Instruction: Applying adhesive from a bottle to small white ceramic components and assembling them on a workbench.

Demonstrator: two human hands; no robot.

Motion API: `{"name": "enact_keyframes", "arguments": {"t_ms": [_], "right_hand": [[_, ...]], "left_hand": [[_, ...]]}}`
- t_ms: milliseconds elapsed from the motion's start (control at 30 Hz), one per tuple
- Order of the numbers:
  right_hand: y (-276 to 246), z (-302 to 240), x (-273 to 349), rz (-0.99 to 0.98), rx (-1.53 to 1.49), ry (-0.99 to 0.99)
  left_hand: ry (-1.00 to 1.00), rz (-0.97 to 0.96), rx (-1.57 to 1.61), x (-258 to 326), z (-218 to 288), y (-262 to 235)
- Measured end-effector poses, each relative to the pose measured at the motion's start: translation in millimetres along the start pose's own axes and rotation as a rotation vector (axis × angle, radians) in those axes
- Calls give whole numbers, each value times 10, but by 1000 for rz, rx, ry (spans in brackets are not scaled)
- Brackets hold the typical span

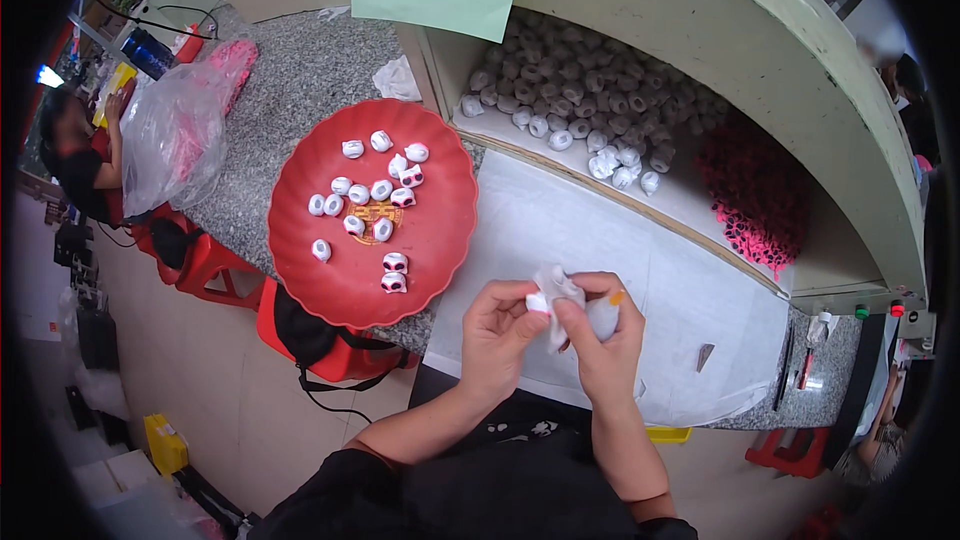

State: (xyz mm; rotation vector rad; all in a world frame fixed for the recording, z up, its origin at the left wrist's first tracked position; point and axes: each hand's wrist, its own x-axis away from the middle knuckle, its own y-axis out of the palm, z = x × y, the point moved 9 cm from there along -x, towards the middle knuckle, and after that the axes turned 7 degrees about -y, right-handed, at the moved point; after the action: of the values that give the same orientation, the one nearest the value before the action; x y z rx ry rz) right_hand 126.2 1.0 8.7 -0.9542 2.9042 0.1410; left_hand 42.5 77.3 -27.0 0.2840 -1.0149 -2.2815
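My left hand and my right hand meet over a white sheet at the counter's front edge. Together they pinch a small white soft piece, fingers closed around it. An orange tip shows at my right index finger. To the left lies a red scalloped plate with several small white pieces, some with pink and black markings. Two marked ones lie nearest my left hand.
An open cream box behind the sheet holds a heap of white pieces and a pile of pink-and-black parts. A clear plastic bag sits far left on the granite counter. Another person sits at far left. Red stools stand below.
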Motion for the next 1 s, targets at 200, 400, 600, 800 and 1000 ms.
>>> {"name": "enact_keyframes", "arguments": {"t_ms": [200, 400, 600, 800, 1000], "right_hand": [[-269, -229, 56, 107, 385, -223], [-414, -153, 96, 9, 203, -133], [-246, 47, 222, -84, -286, 122], [-348, 18, 293, 5, -385, 107], [-352, 27, 346, -10, -391, 42]], "left_hand": [[-85, -7, 35, -6, -83, 57], [-145, -93, 23, -14, -106, 251], [-190, -190, 33, 91, -207, 333], [-114, -263, -139, 136, -183, 442], [20, -266, -284, 188, -112, 458]]}}
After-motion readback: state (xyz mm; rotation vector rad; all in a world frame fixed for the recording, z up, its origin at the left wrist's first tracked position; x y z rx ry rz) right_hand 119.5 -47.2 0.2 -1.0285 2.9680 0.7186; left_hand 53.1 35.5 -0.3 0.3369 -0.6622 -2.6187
